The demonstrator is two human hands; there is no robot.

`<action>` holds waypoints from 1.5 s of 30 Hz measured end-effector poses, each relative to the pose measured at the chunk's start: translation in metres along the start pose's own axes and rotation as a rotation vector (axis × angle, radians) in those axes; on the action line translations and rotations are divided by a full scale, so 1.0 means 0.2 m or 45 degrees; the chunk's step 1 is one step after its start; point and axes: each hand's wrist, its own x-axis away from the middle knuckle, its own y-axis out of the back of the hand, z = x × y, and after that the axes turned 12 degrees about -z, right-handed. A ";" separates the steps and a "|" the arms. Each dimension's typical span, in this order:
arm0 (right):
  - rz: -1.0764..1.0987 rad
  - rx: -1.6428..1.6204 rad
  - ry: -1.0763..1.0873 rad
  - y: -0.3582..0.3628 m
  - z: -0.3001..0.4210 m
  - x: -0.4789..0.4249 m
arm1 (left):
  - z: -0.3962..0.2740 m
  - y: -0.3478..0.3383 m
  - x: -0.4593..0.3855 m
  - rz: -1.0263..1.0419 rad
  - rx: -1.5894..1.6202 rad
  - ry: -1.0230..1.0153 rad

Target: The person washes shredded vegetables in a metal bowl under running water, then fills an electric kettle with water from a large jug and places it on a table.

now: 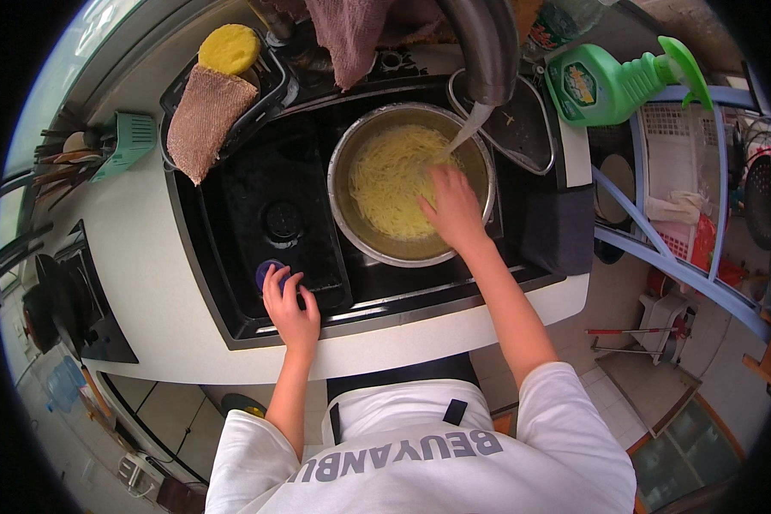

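Water runs from a metal faucet (pixel 491 70) into a round stainless steel bowl (pixel 342 215) in the right part of the black sink. Thin pale yellow shreds (pixel 389 183) lie in water in the bowl. My right hand (pixel 453 205) reaches in over the bowl's right side, its fingertips at the shreds; whether they hold any is hidden. My left hand (pixel 291 305) rests at the sink's front edge, fingers apart and bent. Just beyond its fingertips is a round purple object (pixel 271 276) in the left basin, partly covered by the fingers.
A caddy (pixel 273 96) with a yellow sponge (pixel 229 49) and a brown cloth (pixel 209 115) stands at the back left. A green spray bottle (pixel 591 83) is at the back right, near a metal-rimmed strainer (pixel 520 128). A dark cloth (pixel 559 225) hangs over the right edge.
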 end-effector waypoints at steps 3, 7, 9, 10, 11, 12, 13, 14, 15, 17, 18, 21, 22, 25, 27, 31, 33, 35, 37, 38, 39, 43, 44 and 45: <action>-0.105 0.123 -0.003 -0.26 -0.06 -0.09 | 0.00 0.00 0.00 -0.005 0.000 -0.005; 0.192 0.078 0.191 -0.44 0.03 -0.11 | 0.00 0.00 0.00 -0.003 -0.005 0.000; 0.258 0.097 0.254 -0.45 0.03 -0.10 | 0.00 0.00 0.00 -0.004 -0.007 -0.001; 0.221 0.123 0.191 -0.45 0.03 -0.11 | 0.00 0.00 0.00 -0.006 -0.009 0.000; 0.184 0.148 0.125 -0.44 0.02 -0.11 | 0.00 0.00 0.01 -0.005 -0.016 0.005; 0.230 0.133 0.163 -0.44 0.02 -0.10 | 0.00 0.00 0.01 -0.005 -0.019 0.007; 0.276 0.119 0.199 -0.43 0.03 -0.09 | 0.01 0.00 0.01 -0.004 -0.021 0.009; 0.321 0.104 0.234 -0.42 0.03 -0.07 | 0.00 0.00 0.00 -0.005 -0.018 0.010; 0.393 0.110 0.252 -0.38 0.03 -0.05 | 0.00 -0.01 0.00 -0.004 -0.012 0.013; 0.541 0.114 0.296 -0.28 0.05 -0.04 | 0.00 0.00 0.00 -0.002 -0.009 0.021; 0.527 0.146 0.089 -0.25 0.06 -0.05 | 0.00 0.00 0.00 -0.002 -0.008 0.019; 0.511 0.136 -0.348 -0.25 0.03 -0.04 | 0.00 0.00 0.00 -0.001 -0.013 0.009; 0.529 0.065 -0.372 -0.32 -0.06 0.00 | -0.01 -0.01 -0.01 0.000 -0.012 -0.002; 0.444 -0.402 -0.472 -0.34 -0.14 0.03 | 0.00 -0.01 0.00 0.013 -0.012 0.008; 0.339 -0.571 -0.560 -0.30 -0.14 0.03 | 0.00 0.00 0.00 0.013 -0.006 0.012; 0.225 -0.351 -0.401 -0.18 0.01 0.05 | 0.01 -0.01 0.01 0.015 0.003 0.006; 0.330 0.249 0.161 -0.18 0.09 0.10 | 0.00 0.00 0.00 0.024 0.001 0.010; 0.477 0.205 0.387 -0.22 0.03 0.08 | -0.01 -0.01 -0.01 0.028 0.007 0.008; 0.529 0.182 0.317 -0.30 -0.02 0.03 | -0.01 0.00 0.00 0.027 0.002 0.013; 0.501 0.189 0.127 -0.33 -0.04 0.00 | -0.01 0.00 0.00 0.024 -0.002 0.011; 0.472 0.197 -0.062 -0.34 -0.05 -0.03 | -0.01 0.00 0.00 0.023 -0.004 0.010; 0.508 0.033 0.644 -0.37 0.01 0.04 | 0.00 -0.01 0.00 0.022 -0.003 0.015; 0.533 0.025 0.371 -0.37 0.00 0.03 | 0.00 -0.01 0.00 0.028 -0.003 0.007; 0.555 0.015 0.105 -0.36 -0.03 0.00 | 0.01 -0.01 0.00 0.028 -0.008 0.004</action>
